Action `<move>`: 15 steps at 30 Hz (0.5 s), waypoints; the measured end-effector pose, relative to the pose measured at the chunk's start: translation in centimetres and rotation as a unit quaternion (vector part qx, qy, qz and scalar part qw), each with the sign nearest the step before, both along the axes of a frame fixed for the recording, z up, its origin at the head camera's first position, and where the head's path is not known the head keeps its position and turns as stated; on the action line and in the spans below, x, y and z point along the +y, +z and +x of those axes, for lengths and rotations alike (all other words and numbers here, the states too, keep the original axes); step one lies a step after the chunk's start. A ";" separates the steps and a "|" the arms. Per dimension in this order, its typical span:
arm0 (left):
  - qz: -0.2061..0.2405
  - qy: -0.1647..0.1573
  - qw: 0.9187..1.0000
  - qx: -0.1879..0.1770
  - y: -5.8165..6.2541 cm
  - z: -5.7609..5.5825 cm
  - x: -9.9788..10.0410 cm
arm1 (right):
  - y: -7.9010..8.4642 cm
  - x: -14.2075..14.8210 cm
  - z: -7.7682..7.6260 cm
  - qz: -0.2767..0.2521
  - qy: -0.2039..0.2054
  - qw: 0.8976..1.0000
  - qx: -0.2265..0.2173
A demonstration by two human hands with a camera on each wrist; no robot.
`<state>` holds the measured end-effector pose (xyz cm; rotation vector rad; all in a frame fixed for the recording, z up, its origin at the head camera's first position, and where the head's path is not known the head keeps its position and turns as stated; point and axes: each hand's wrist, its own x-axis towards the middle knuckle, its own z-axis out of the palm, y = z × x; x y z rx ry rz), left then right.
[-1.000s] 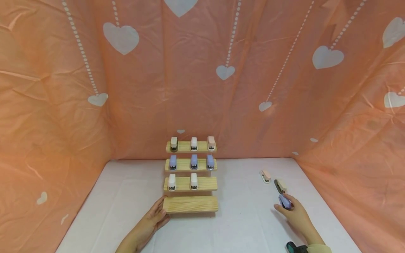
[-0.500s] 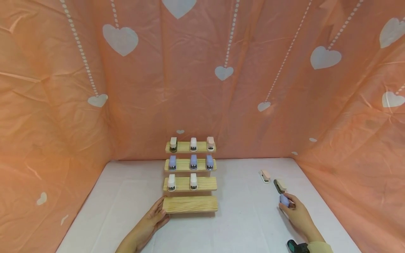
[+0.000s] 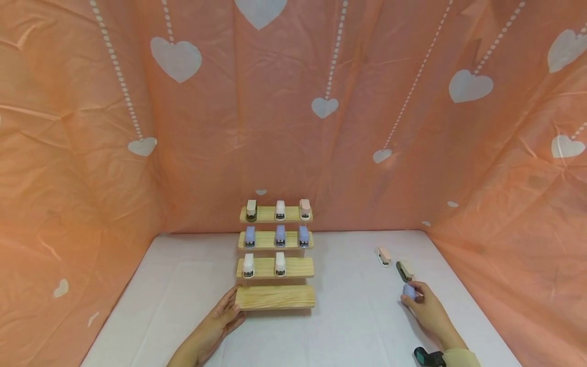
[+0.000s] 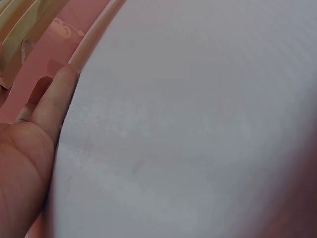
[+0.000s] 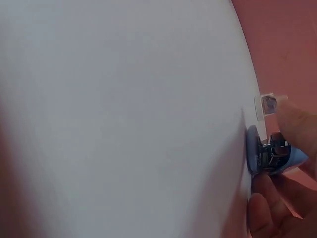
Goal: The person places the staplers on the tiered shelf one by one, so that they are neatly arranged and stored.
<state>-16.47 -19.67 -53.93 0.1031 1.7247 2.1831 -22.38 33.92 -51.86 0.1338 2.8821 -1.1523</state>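
My left hand [image 3: 219, 318] grips the left end of a tiered wooden display rack [image 3: 275, 297] at its lowest, bare shelf. On the table at the right, my right hand [image 3: 430, 309] pinches a lavender mini stapler [image 3: 408, 291] between thumb and fingers. In the right wrist view, the base of this stapler [image 5: 253, 150] is at the table surface; whether it touches I cannot tell. Just beyond lie a cream and dark green stapler [image 3: 405, 270] and a pink and white stapler [image 3: 383, 256]. The left wrist view shows little beyond fingers and tabletop.
The upper shelves bear several small staplers: white ones [image 3: 280, 264] on the third shelf, lavender ones [image 3: 280, 236] above, and mixed colours, including a pink stapler [image 3: 304, 209], on top. An orange curtain [image 3: 284, 127] with hearts surrounds the white table [image 3: 353, 306].
My right hand has turned the lavender stapler so that its end faces the head camera, and shifted it slightly left. My left hand keeps its place on the rack.
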 end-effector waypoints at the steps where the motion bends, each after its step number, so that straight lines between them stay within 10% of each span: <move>1: -0.001 0.000 1.000 -0.001 0.0 0.0 0.0 | 0.0 -0.2 0.0 -0.001 -0.003 1.000 0.002; 15: 0.002 0.005 1.000 -0.003 -0.2 -0.1 0.0 | 1.0 -5.2 -0.1 -0.034 0.010 0.999 0.019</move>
